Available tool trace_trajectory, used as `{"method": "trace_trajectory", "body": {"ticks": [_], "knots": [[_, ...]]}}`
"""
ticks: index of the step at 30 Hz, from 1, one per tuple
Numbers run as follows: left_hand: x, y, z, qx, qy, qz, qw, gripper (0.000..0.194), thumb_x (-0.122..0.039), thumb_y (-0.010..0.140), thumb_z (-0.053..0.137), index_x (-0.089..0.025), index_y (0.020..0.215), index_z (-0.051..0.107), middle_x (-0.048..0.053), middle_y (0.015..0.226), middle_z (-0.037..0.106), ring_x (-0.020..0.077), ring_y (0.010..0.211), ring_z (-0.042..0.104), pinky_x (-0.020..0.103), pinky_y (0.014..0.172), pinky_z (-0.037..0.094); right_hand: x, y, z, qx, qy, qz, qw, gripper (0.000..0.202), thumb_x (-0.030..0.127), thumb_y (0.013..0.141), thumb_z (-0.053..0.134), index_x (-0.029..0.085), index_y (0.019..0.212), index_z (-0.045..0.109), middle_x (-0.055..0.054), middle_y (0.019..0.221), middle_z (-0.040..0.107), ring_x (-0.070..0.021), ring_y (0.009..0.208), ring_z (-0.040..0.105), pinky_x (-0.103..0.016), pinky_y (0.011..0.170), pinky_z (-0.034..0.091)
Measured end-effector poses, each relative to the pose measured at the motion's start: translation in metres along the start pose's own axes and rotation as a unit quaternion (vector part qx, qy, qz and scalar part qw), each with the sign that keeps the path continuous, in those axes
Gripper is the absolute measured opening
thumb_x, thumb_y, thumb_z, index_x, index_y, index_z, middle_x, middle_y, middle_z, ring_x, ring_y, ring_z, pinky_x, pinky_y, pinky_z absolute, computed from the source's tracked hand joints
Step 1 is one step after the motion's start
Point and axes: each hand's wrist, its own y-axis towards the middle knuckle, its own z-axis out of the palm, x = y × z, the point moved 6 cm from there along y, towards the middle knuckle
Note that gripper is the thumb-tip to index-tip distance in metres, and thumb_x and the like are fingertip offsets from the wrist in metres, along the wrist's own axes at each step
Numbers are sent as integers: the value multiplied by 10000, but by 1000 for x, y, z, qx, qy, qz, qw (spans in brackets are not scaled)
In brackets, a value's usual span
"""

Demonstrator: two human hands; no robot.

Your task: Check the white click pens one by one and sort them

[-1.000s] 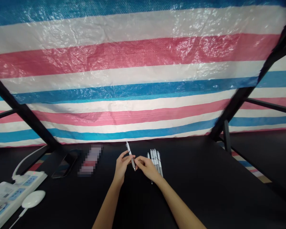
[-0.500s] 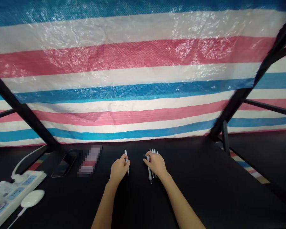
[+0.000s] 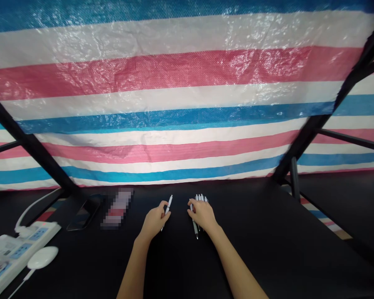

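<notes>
My left hand (image 3: 156,221) is closed on a white pen (image 3: 170,200) between thumb and fingers, its upper end leaning right. To the right, my right hand (image 3: 203,214) lies over several white and grey pens (image 3: 201,197) set side by side on the black tabletop. Thumb and forefinger of that hand pinch the leftmost pen (image 3: 195,228), whose tip points toward me. The palm and fingers hide the middles of the other pens.
A dark phone (image 3: 84,212) and a blurred-out oblong item (image 3: 117,209) lie left of my hands. Further left are a white power strip (image 3: 25,253) with plugs and a round white charger (image 3: 43,258). Black frame bars and a striped sheet (image 3: 180,153) stand behind.
The pen in my left hand has turned, its upper end swinging right. My right thumb and forefinger have closed on the leftmost pen, and its upper end has shifted left.
</notes>
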Motion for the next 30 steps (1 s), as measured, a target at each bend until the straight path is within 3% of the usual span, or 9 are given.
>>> {"method": "trace_trajectory", "body": {"ticks": [9,16,19,22,27,30], "knots": [[3,0,-2,-21,14,-12,1000,342,-284,846,422,-210,1172,497,-22,604,535,156,589,537,224,534,283,-2,0,-3,-5,17,17,1000,172,196,740,565,228,899,624,3,623,619,-176,652,568,-266,642,317],[4,1,-5,-42,41,-8,998,308,-291,845,433,-223,1117,559,11,731,589,169,696,570,240,597,344,-13,1,-1,-3,201,57,978,216,168,713,521,243,897,605,47,592,603,-143,599,559,-233,580,344],[3,0,-8,-74,55,16,996,290,-285,843,434,-218,1081,585,42,852,600,187,818,575,261,689,387,-19,5,5,0,340,72,938,224,174,700,480,226,893,582,54,555,565,-143,565,564,-240,568,385],[3,0,-10,-90,73,29,993,284,-260,847,416,-216,1064,592,56,912,597,204,913,565,282,760,400,-22,8,8,-3,477,91,874,256,189,676,449,198,905,562,53,509,536,-150,535,562,-239,530,386],[4,0,-11,-89,83,24,992,290,-229,839,409,-202,1065,588,59,909,603,206,907,565,289,753,407,-25,9,4,-16,602,117,790,304,275,674,494,182,958,548,29,582,594,-115,470,502,-219,462,351],[5,-1,-12,-84,74,10,994,278,-236,833,420,-205,1053,586,47,877,599,193,856,567,274,704,405,-25,8,4,3,645,117,755,334,319,686,538,186,992,532,34,627,599,-83,412,476,-202,420,333]]}}
